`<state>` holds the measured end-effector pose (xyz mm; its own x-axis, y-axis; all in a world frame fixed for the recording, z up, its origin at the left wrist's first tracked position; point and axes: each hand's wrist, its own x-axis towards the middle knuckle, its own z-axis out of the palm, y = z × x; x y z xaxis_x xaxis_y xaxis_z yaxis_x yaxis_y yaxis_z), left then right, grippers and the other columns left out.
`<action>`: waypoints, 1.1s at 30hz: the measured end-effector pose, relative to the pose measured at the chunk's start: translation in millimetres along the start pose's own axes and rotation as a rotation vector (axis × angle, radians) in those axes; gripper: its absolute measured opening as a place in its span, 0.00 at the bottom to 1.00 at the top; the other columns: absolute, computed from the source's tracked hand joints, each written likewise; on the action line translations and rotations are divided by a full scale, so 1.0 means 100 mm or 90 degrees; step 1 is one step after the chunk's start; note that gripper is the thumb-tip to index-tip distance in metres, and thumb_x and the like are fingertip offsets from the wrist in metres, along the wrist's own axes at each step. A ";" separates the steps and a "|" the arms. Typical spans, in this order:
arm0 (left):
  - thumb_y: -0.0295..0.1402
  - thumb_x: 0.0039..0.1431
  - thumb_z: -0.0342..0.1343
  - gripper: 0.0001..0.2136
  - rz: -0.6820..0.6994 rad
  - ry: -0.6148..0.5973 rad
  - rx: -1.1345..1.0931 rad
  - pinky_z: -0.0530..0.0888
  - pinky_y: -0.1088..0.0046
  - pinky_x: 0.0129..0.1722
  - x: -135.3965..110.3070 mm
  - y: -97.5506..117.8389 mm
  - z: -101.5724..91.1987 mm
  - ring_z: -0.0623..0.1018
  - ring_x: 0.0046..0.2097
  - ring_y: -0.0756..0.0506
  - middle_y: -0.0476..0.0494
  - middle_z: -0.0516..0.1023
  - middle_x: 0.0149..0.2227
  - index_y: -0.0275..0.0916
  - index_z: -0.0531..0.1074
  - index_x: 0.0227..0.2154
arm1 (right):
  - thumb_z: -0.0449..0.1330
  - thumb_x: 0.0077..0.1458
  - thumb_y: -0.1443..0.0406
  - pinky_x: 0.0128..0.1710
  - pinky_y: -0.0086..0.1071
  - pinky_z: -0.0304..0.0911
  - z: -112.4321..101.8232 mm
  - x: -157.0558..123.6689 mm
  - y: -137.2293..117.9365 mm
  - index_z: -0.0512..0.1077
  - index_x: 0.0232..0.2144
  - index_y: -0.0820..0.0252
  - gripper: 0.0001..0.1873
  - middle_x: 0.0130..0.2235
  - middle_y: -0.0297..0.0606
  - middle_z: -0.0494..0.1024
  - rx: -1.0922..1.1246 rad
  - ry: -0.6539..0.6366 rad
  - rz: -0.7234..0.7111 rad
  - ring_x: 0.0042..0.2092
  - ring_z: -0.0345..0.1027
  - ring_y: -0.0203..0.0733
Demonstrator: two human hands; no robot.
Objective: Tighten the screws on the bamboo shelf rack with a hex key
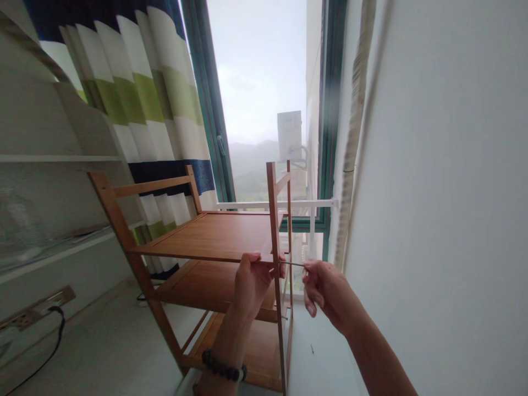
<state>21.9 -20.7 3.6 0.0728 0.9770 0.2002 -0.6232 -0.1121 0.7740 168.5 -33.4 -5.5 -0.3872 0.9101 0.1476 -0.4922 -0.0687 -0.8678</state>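
A brown wooden shelf rack (218, 234) with several tiers stands in front of me. My left hand (253, 280) is closed around the front right corner of its top board, thumb on the upper side, fingers partly behind the post (274, 220). To the right of that post, my right hand (325, 286) pinches a thin metal hex key (293, 264). The key runs level, its far end meeting the post's outer side at the height of the top board. Lower on the same post a bolt (284, 317) sticks out.
A small screw (312, 348) lies on the pale floor. The white wall (445, 165) rises on the right. Behind the rack are a green-framed window (330, 110) and a striped curtain (136, 93). Left are white shelves (61, 158), a socket strip (41, 311) and a black cable (61, 330).
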 end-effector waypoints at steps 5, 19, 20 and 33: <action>0.33 0.46 0.45 0.13 -0.014 -0.006 0.013 0.68 0.68 0.26 -0.01 0.01 -0.02 0.73 0.25 0.44 0.39 0.75 0.21 0.30 0.72 0.20 | 0.60 0.50 0.61 0.23 0.27 0.68 -0.15 -0.06 0.00 0.69 0.39 0.58 0.13 0.33 0.37 0.77 -0.147 -0.014 -0.187 0.34 0.74 0.40; 0.34 0.45 0.44 0.15 0.012 -0.001 0.039 0.67 0.69 0.25 -0.01 0.00 0.03 0.72 0.22 0.46 0.39 0.75 0.21 0.30 0.72 0.20 | 0.59 0.49 0.57 0.13 0.22 0.55 -0.03 0.15 0.12 0.64 0.29 0.60 0.12 0.20 0.26 0.69 0.002 0.095 -0.139 0.16 0.63 0.30; 0.34 0.45 0.44 0.15 0.011 -0.006 0.042 0.67 0.69 0.25 -0.01 0.00 0.02 0.72 0.22 0.46 0.39 0.75 0.21 0.29 0.73 0.21 | 0.59 0.48 0.57 0.14 0.22 0.56 -0.04 0.15 0.13 0.64 0.30 0.59 0.13 0.22 0.27 0.71 -0.022 0.104 -0.170 0.18 0.66 0.31; 0.33 0.48 0.43 0.16 0.031 -0.014 0.020 0.67 0.70 0.24 0.00 -0.02 0.00 0.72 0.22 0.47 0.40 0.75 0.22 0.29 0.73 0.19 | 0.50 0.54 0.49 0.11 0.22 0.49 -0.01 -0.05 0.08 0.65 0.18 0.62 0.24 0.08 0.28 0.63 -0.301 0.099 -0.130 0.11 0.59 0.31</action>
<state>23.7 -21.0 2.0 0.0604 0.9659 0.2516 -0.6014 -0.1660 0.7815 166.9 -38.0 -13.7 -0.1829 0.9381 0.2943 -0.1258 0.2745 -0.9533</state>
